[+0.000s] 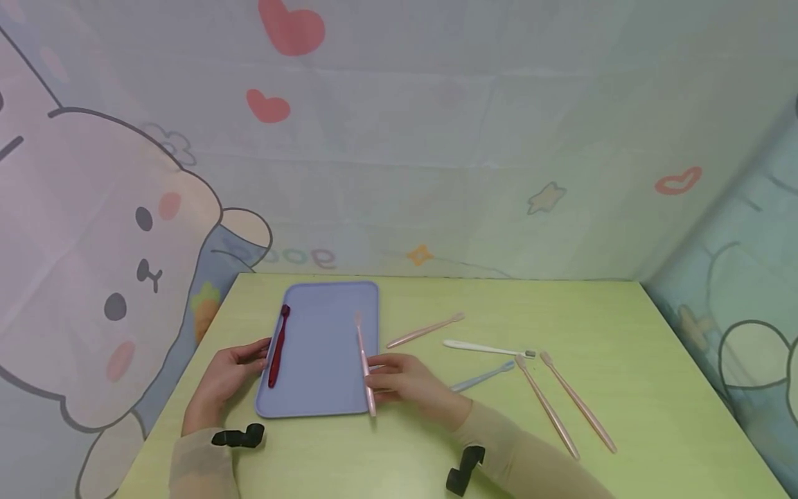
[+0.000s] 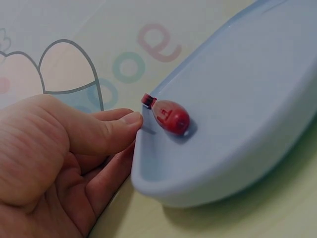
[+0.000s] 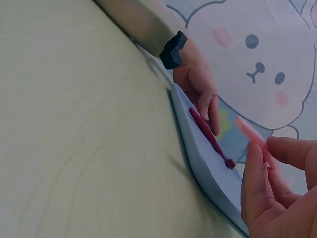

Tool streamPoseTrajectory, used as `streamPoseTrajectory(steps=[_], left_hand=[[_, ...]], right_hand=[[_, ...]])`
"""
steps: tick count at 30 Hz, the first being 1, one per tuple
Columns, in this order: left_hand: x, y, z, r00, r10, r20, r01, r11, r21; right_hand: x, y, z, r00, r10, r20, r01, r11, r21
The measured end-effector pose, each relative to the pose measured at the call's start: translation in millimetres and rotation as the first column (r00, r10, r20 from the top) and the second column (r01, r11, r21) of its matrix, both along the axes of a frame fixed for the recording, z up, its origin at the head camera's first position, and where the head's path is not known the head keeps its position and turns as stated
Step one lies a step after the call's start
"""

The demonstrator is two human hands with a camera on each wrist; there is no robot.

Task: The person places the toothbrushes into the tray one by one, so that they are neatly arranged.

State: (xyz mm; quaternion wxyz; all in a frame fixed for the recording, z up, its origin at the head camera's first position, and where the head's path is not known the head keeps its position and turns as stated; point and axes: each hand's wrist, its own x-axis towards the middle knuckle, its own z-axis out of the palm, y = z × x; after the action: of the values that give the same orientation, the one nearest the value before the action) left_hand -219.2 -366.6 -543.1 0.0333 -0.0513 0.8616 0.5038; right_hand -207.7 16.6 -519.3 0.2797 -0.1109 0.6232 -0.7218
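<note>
My right hand (image 1: 414,384) pinches a pale pink toothbrush (image 3: 251,133) between thumb and fingers. This toothbrush (image 1: 364,357) is over the right edge of a light blue-purple tray (image 1: 318,346), its head pointing away from me. Inside the tray, along its left side, lies a dark red toothbrush (image 1: 278,350). My left hand (image 1: 227,374) is at the tray's left rim, and in the left wrist view the thumb (image 2: 130,120) touches the outer side of that rim. The other fingers are partly hidden behind the thumb.
Right of the tray lie a pink toothbrush (image 1: 424,331), a white toothbrush (image 1: 483,348) and a blue toothbrush (image 1: 483,378) partly behind my right hand. Farther right are two more pink toothbrushes, one (image 1: 548,409) beside the other (image 1: 580,403). A printed cloth (image 1: 436,138) hangs behind the table.
</note>
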Motion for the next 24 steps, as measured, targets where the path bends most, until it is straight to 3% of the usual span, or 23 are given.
streamPoseTrajectory(steps=[10,24], left_hand=[[1.6,1,1.2,1.000,0.000,-0.004,0.000,1.000,-0.016],[0.2,0,0.8,1.000,-0.010,-0.006,0.010,1.000,-0.023]], right_hand=[[3.8,-23,-5.5,0.999,-0.015,0.042,0.017,0.999,-0.028],[8.8,-50,-2.1,0.997,-0.069,0.032,0.071,0.997,-0.041]])
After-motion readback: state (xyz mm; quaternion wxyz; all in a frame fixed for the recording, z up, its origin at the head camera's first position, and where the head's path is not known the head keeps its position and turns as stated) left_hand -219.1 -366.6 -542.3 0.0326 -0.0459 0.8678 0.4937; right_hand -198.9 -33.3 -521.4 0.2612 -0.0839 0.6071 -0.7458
